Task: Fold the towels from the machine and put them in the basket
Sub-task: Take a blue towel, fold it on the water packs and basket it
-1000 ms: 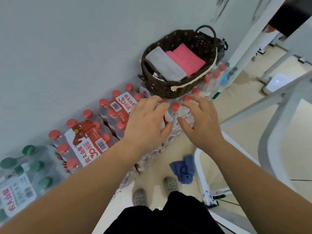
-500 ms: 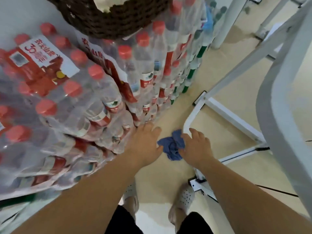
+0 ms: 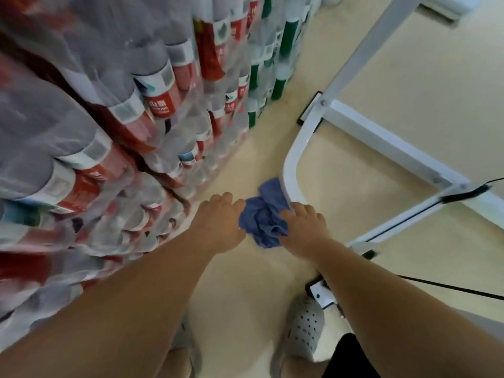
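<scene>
Floor (image 3: 245, 282): blue towel (image 3: 263, 216) touching right hand (image 3: 302, 230)

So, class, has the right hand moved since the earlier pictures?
Yes. The right hand has come down from above the bottle packs to the floor, beside the white frame's bend, and touches the blue towel.

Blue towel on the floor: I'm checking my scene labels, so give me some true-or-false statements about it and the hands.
1. The blue towel lies crumpled on the floor. True.
2. The left hand and right hand flank it. True.
3. It lies far from the white frame. False: it lies right beside the frame's tube.
4. The bottled water packs stand on the right hand's side. False: they are on the left hand's side.
</scene>
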### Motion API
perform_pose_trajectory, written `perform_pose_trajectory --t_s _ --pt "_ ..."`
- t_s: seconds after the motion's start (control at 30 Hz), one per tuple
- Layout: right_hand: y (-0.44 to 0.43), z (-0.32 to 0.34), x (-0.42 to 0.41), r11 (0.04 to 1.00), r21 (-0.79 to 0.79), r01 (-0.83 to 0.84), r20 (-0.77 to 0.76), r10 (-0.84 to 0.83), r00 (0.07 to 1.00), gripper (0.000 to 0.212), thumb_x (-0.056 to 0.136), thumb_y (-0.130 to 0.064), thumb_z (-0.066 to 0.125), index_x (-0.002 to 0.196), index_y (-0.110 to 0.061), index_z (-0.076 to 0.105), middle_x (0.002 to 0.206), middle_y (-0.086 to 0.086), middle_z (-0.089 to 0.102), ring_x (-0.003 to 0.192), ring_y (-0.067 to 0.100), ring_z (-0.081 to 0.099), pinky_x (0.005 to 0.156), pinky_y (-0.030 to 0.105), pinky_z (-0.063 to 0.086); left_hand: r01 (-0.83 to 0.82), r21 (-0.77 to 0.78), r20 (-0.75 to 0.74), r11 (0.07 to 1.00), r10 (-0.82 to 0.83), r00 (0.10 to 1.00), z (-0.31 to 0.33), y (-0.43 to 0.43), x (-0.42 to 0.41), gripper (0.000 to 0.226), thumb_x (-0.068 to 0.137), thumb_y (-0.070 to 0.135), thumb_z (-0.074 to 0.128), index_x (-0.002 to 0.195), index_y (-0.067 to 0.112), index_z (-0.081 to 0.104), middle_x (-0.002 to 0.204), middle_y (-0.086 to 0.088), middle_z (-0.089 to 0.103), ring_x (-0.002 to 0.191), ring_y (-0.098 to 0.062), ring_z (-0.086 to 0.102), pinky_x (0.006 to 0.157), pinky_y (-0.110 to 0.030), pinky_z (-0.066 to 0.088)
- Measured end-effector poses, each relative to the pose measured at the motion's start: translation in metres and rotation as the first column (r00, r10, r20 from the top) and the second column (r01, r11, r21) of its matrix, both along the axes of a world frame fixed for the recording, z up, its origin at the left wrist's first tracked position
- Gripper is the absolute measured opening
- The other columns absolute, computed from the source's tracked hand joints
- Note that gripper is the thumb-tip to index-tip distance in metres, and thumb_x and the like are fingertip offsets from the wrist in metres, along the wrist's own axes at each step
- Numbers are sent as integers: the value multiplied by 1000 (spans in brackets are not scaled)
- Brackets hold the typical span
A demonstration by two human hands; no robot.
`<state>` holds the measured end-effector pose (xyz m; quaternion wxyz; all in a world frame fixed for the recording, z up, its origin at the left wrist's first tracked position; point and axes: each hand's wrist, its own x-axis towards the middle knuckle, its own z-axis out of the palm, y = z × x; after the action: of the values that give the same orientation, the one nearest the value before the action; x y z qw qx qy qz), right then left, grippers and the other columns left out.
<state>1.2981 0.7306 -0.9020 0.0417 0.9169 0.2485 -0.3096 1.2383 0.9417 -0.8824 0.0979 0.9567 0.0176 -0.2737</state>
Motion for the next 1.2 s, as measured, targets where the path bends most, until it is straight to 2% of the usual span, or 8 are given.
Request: perform_pose_trajectory --t_s 0.2,0.4,0.57,0.67,0.83,0.97,1.1,1.2 --pt "-10 -103 24 938 -92 -334 -93 326 941 52 95 -48 48 145 -35 41 156 -3 26 139 27 31 105 44 36 46 -3 -2 999 -46 999 -107 -8 21 51 91 46 54 135 23 45 127 -5 48 114 -28 48 93 -40 41" --pt "-11 -177 37 771 -304 -560 -186 529 828 58 99 -45 49 153 -41 26 165 -9 2 151 27 6 113 46 26 114 45 -71 992 -111 991 -193 -22 28 46 92 46 48 132 25 44 133 -7 48 119 -33 46 100 -48 35" --pt "0 -196 48 740 -303 -601 -276 535 798 50 100 -42 49 148 -36 38 158 -11 27 145 22 24 111 42 29 84 -12 -136 996 -85 987 -233 -34 28 54 95 52 46 143 28 37 148 -8 39 134 -34 39 107 -50 35" --pt "8 -190 54 829 -209 -519 -324 442 836 52 100 -41 50 149 -26 39 156 -5 32 142 24 30 111 40 31 -85 -151 -144 985 64 987 -239 -40 29 53 90 58 55 132 27 48 133 -3 53 118 -28 53 97 -46 48" --pt "12 -124 43 980 -31 -199 -386 172 906 51 100 -22 55 147 -12 40 154 3 38 134 26 45 101 27 37 -435 -443 -242 784 362 900 -190 -46 28 35 83 48 73 90 20 54 83 1 62 73 -14 59 60 -30 45" --pt "11 -26 10 984 173 47 -362 19 932 55 94 2 43 146 -16 47 150 -2 43 129 24 49 84 9 35 -534 -557 -330 636 421 845 -106 -44 11 37 81 35 77 112 25 59 99 6 65 91 -17 63 76 -32 51" --pt "25 77 -22 970 241 31 -264 34 964 67 83 7 42 145 -19 50 153 -2 44 136 22 42 105 26 36 -541 -650 -238 533 533 812 -7 -39 -17 39 81 25 78 116 19 63 110 -1 68 99 -24 65 87 -42 53" --pt "42 156 -42 949 317 -2 -217 74 973 70 77 4 41 142 -19 54 148 1 51 129 29 49 103 31 43 -577 -643 -198 503 619 760 87 -20 -35 12 87 19 69 95 25 64 89 3 65 88 -22 66 77 -28 50"
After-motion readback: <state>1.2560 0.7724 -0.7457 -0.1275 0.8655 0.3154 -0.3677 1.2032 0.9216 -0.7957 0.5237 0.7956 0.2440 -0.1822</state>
